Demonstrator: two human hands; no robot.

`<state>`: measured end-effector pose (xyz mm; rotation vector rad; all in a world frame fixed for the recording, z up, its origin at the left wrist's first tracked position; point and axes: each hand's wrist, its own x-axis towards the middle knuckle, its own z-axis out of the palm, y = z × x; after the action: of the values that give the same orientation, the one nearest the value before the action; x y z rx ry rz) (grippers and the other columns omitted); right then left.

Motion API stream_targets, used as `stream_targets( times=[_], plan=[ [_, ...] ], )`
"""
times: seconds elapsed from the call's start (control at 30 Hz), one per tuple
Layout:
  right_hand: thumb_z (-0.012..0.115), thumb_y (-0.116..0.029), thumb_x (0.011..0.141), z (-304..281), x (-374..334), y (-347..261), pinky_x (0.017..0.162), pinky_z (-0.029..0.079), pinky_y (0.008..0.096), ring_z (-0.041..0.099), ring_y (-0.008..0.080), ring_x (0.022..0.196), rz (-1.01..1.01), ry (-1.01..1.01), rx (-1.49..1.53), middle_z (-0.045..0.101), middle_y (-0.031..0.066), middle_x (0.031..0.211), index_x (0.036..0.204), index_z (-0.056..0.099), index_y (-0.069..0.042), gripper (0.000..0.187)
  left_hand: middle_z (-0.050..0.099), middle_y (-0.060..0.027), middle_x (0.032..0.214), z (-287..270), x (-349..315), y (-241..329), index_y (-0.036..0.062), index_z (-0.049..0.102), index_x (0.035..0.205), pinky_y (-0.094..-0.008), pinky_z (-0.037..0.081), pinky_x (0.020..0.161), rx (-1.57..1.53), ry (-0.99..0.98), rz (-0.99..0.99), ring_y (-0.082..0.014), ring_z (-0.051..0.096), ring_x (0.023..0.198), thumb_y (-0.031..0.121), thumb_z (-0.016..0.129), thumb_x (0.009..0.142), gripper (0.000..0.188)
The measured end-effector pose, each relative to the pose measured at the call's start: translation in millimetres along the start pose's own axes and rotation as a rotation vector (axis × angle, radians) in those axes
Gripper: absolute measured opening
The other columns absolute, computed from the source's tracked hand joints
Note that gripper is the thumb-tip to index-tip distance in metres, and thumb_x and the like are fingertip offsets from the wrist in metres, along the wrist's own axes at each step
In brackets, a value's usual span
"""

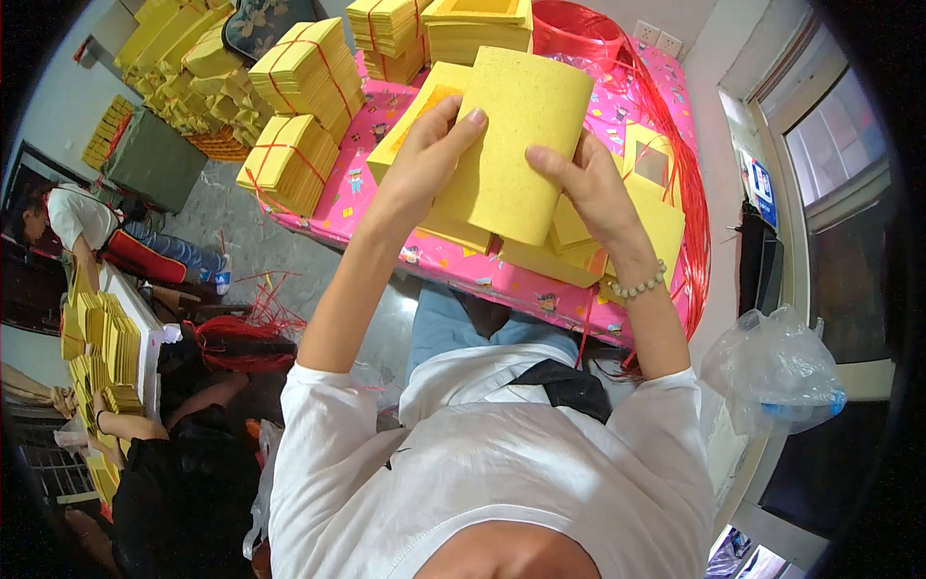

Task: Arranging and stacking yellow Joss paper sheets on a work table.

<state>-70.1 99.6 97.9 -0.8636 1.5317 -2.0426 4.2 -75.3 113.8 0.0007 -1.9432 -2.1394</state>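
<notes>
Between my two hands I hold up a stack of yellow paper sheets [526, 145], its top sheet slightly curved. My left hand [434, 154] grips its left edge, thumb on the front face. On the right edge, my right hand [588, 188] pinches with the thumb in front and the fingers behind; a beaded bracelet circles that wrist. More yellow paper piles [550, 259] lie below and behind the held stack, on a table with a pink patterned cloth [453, 273]. Part of a sheet with an orange patch [424, 116] shows behind my left hand.
Yellow bundles tied with red string [304, 77] stand at the table's back left. A red basin [579, 31] and long red strings [690, 193] lie at the back and right. Two people [87, 227] work at a white table to the left. A plastic bag [772, 372] hangs at right.
</notes>
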Motion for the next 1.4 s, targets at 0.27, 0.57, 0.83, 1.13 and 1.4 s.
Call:
stream_targets(
  times=[0.27,0.57,0.83,1.13,1.4],
  plan=[
    [0.065,-0.023,0.089,-13.2,7.6,2.4,0.089,0.050,0.0287,0.060,0.0155,0.103,0.226,-0.011,0.117,0.060,0.0101,0.115,0.125,0.049,0.003,0.047,0.059,-0.0119,0.117,1.4,16.0,-8.1,-0.0024,0.047,0.125,-0.0296,0.047,0.087,-0.060,0.026,-0.286,-0.0167,0.058,0.103,0.025,0.048,0.098,0.039],
    [0.068,-0.019,0.086,-16.6,6.0,4.6,0.087,0.052,0.0299,0.062,0.0178,0.102,0.210,0.006,0.135,0.060,0.0120,0.115,0.123,0.048,0.005,0.049,0.060,-0.0126,0.113,1.2,18.1,-8.9,-0.0033,0.047,0.124,-0.0314,0.051,0.083,-0.139,-0.049,-0.334,-0.0183,0.061,0.099,0.023,0.048,0.098,0.037],
    [0.064,-0.020,0.089,-18.3,3.9,7.8,0.088,0.050,0.0281,0.059,0.0140,0.104,0.181,-0.030,0.084,0.058,0.0092,0.117,0.127,0.046,0.002,0.048,0.059,-0.0110,0.115,2.3,16.3,-12.6,-0.0018,0.046,0.125,-0.0310,0.049,0.085,-0.125,-0.067,-0.248,-0.0171,0.059,0.101,0.019,0.047,0.098,0.035],
    [0.053,-0.022,0.096,1.1,6.3,16.1,0.091,0.049,0.0287,0.058,0.0152,0.106,0.079,0.118,0.252,0.057,0.0107,0.120,0.128,0.045,0.002,0.041,0.059,-0.0119,0.116,17.3,14.5,-12.6,-0.0018,0.045,0.126,-0.0307,0.045,0.089,-0.041,0.072,-0.164,-0.0175,0.057,0.105,0.018,0.043,0.099,0.034],
    [0.052,-0.021,0.097,2.9,9.1,15.8,0.092,0.048,0.0293,0.058,0.0167,0.107,0.105,0.134,0.294,0.057,0.0115,0.121,0.128,0.045,0.002,0.040,0.060,-0.0122,0.115,11.9,19.5,-14.5,-0.0022,0.046,0.126,-0.0315,0.046,0.088,-0.029,0.058,-0.205,-0.0179,0.058,0.102,0.017,0.044,0.098,0.034]
  ],
)
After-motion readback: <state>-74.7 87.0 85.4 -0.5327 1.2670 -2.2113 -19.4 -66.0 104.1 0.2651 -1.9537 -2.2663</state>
